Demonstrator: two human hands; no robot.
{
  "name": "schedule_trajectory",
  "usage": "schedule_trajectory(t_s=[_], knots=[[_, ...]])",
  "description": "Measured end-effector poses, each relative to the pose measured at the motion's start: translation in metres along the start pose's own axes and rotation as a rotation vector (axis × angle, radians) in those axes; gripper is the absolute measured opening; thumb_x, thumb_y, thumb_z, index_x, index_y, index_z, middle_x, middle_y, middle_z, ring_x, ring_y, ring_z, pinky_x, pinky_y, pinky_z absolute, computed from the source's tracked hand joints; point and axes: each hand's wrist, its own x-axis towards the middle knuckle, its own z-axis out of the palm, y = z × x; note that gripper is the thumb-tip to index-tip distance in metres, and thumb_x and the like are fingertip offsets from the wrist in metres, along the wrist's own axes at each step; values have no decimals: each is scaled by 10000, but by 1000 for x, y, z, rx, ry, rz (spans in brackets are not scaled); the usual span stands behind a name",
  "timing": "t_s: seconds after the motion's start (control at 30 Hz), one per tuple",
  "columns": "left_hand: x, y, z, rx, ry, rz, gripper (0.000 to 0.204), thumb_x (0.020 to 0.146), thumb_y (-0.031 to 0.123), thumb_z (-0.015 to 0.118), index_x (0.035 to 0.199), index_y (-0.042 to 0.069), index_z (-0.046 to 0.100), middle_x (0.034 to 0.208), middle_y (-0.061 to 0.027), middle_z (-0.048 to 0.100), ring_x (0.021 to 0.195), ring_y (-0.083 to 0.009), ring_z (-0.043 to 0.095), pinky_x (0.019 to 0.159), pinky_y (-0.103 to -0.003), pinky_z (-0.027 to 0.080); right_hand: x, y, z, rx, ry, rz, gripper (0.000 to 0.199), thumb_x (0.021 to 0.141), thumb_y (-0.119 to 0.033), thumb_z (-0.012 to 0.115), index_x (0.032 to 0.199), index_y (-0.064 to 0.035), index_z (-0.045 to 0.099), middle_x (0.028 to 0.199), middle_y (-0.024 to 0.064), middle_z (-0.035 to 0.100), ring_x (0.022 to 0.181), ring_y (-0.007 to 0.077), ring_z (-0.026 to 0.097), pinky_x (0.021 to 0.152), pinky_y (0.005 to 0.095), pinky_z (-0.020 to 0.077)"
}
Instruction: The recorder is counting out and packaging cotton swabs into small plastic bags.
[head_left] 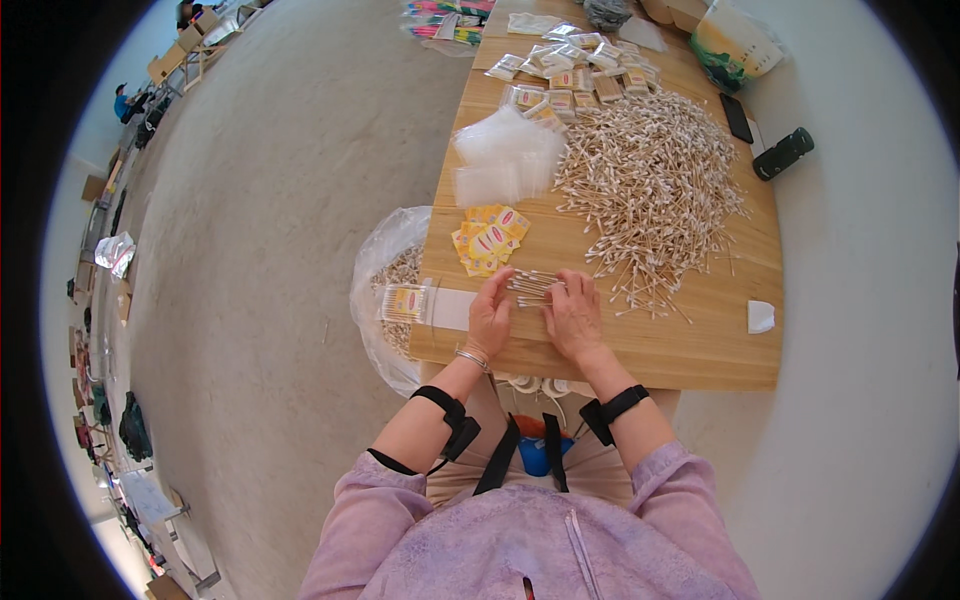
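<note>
Left hand (489, 318): fingers curled closed around one end of a small swab bundle (530, 285).
Right hand (573, 315): fingers spread flat, pressing the bundle's other end onto the tabletop (690, 345).
Bundle: between both hands, just beside the yellow labels (488, 238).
Risk: loose grip could let swabs fan out, roll into the big swab heap (655, 185).

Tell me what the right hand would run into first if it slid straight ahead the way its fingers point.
The right hand lies flat on the wooden table, fingers pointing up the table and slightly left. Going straight on, it would probably first meet the small bundle of cotton swabs at its fingertips, shared with the left hand.
</note>
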Motion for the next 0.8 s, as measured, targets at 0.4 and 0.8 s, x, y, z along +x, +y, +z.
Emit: schedule_trajectory(t_s=[0.4,0.8], knots=[[0,5,-1,-59,42,-50,483,841,-92,375,1318,-40,427,1352,-124,458,1302,-189,389,1099,-308,280,0,0,23,247,46,-44,587,750,-63,611,1306,-30,427,1298,142,452,1260,318,368,1096,439,239],[-3,5,25,166,46,53,392,929,102,460,1304,-9,458,1361,-177,461,1326,-310,366,1102,-372,255,-6,-12,41,945,252,174,384,910,-71,446,1284,17,453,1388,193,413,1298,342,380,1093,394,273]])
